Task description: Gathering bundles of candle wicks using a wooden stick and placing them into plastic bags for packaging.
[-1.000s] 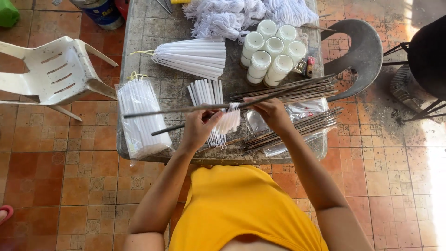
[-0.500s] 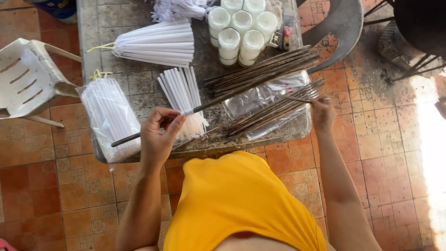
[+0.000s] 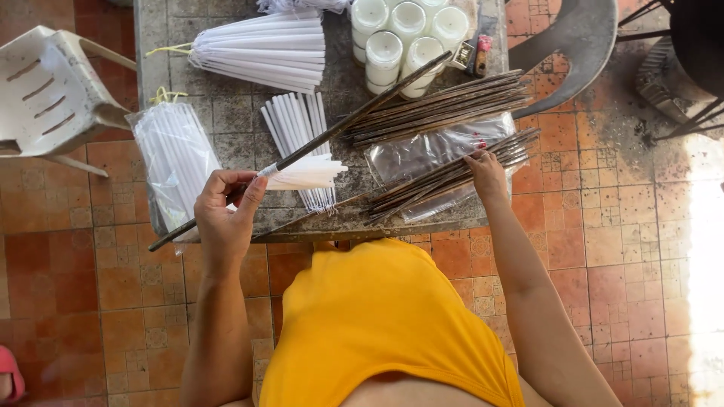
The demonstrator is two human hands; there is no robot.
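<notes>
My left hand (image 3: 226, 211) grips a long dark stick (image 3: 347, 123) with a small bundle of white paper strips (image 3: 305, 172) at its middle. The stick slants up to the right over the stone table (image 3: 237, 120). My right hand (image 3: 486, 175) rests on a pile of dark sticks (image 3: 452, 175) that lies across a clear plastic bag (image 3: 430, 151). Whether its fingers close on a stick I cannot tell. A second pile of dark sticks (image 3: 445, 105) lies further back. Loose white tubes (image 3: 294, 124) lie between my hands.
A clear bag of white tubes (image 3: 177, 162) lies at the table's left edge. A tied fan of white tubes (image 3: 260, 51) and several white cups (image 3: 403, 41) sit at the back. A white plastic chair (image 3: 53, 90) stands left, a grey curved seat (image 3: 577, 41) right.
My right hand has let go of the stick in my left hand and moved right onto the near stick pile. The view has shifted, so the table sits higher in frame.
</notes>
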